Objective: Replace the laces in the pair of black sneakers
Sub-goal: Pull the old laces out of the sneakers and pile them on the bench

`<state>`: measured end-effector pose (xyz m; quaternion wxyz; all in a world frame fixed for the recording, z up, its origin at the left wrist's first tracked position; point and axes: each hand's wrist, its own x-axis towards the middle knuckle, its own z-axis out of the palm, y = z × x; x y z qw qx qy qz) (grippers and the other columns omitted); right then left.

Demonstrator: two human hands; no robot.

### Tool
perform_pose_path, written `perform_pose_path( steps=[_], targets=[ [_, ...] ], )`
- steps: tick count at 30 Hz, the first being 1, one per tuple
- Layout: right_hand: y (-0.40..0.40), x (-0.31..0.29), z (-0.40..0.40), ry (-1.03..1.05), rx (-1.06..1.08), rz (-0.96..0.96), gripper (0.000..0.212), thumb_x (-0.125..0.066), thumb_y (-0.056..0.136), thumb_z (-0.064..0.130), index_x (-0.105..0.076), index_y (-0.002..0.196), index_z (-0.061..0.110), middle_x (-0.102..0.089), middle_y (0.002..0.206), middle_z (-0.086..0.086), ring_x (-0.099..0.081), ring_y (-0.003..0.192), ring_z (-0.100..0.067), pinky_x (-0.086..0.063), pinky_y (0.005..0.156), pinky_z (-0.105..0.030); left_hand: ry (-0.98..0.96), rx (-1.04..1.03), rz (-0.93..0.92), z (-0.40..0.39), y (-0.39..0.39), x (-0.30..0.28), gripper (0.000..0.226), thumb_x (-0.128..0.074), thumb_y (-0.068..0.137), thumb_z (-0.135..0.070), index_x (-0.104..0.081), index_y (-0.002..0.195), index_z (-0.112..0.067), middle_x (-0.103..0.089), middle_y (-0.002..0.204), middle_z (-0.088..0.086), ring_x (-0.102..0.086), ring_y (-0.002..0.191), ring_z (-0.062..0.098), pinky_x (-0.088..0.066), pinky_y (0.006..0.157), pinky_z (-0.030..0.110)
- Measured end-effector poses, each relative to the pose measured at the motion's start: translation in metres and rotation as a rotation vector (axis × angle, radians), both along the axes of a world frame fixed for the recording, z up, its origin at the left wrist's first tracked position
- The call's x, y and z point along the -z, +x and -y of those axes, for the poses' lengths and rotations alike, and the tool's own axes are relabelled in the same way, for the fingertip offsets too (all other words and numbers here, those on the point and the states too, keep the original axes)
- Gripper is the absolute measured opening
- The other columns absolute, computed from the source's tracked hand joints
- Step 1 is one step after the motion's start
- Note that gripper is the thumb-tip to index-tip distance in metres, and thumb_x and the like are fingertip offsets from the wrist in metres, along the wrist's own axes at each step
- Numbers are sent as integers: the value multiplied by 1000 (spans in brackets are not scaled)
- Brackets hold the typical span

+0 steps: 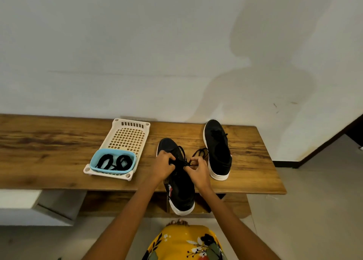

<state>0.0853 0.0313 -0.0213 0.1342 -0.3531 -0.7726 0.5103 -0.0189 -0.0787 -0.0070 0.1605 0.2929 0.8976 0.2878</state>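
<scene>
Risks first, left to right. Your left hand [164, 166] has its fingers curled onto the lace [183, 162] over the near sneaker [180, 189], and your right hand [196, 168] pinches the same lace at about 3 o'clock of the left one. A loop [201, 152] trails free toward 1 o'clock, close to the far sneaker [218, 151].

- The near sneaker's heel overhangs the front edge of the tabletop [49, 151]. Pull hard toward yourself and it could slide off; steady it or push it back toward 12 o'clock.
- The lace is probably still knotted, though the hands hide that spot. Tugging one end may tighten it, so work the knot loose first.
- The free loop could catch on the far sneaker and drag it.
- Old and new laces are both black; keep them apart, or you may rethread a used one.

Containers. At 9 o'clock of your hands, well apart from them, a cream perforated tray [127, 136] lies on the tabletop. A blue tub [113, 162] sits in its near end and holds coiled black laces [115, 162], seemingly two bundles. The tray's far end holds nothing that shows. The far sneaker, at 2 o'clock, stands upright, still laced.
</scene>
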Motion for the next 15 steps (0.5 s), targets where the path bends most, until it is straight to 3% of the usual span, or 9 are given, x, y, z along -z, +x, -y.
perform_pose_path(
  steps=[4, 7, 9, 11, 13, 15],
  targets=[
    [-1, -3, 1, 97, -71, 10, 30, -65, 83, 10, -55, 111, 14, -49, 111, 2, -50, 85, 1, -40, 67, -3, -148, 53, -262, -9, 8, 1, 16, -58, 90, -21, -57, 104, -14, -48, 113, 4, -61, 86, 22, -52, 72, 35],
    [0, -7, 6, 212, -177, -2, 35, -57, 86, 4, -53, 119, 15, -48, 116, 1, -55, 98, -12, -44, 76, -12, -130, -21, -260, -19, 8, 6, 11, -58, 91, -21, -56, 92, -10, -48, 106, 6, -60, 81, 24, -49, 67, 34],
    [1, -4, 7, 309, -259, -1, 44, -51, 89, 0, -50, 129, 19, -46, 120, -2, -55, 97, -16, -46, 72, -20, -11, -140, -170, -20, 7, 14, 8, -57, 91, -19, -58, 91, -11, -54, 103, 6, -57, 79, 17, -43, 66, 26],
    [1, -1, 8, 460, -347, 51, 50, -47, 91, -2, -49, 134, 24, -45, 121, -2, -56, 91, -17, -46, 65, -23, 153, -380, 45, -14, 2, 18, 8, -51, 95, -16, -55, 96, -10, -59, 100, 9, -55, 74, 13, -43, 63, 24],
    [-3, -1, 11, 557, -394, 129, 50, -46, 92, 0, -49, 135, 25, -44, 124, -3, -58, 91, -20, -46, 64, -24, 363, -579, 328, -8, -3, 22, 8, -43, 98, -15, -48, 101, -10, -59, 100, 12, -59, 76, 18, -48, 62, 27],
    [-10, -6, 16, 602, -413, 196, 46, -45, 94, 8, -47, 137, 23, -44, 127, -7, -58, 95, -25, -47, 67, -29, 450, -620, 474, -4, -5, 17, 11, -43, 99, -20, -47, 98, -10, -60, 93, 9, -62, 83, 24, -52, 67, 32]
  ],
)
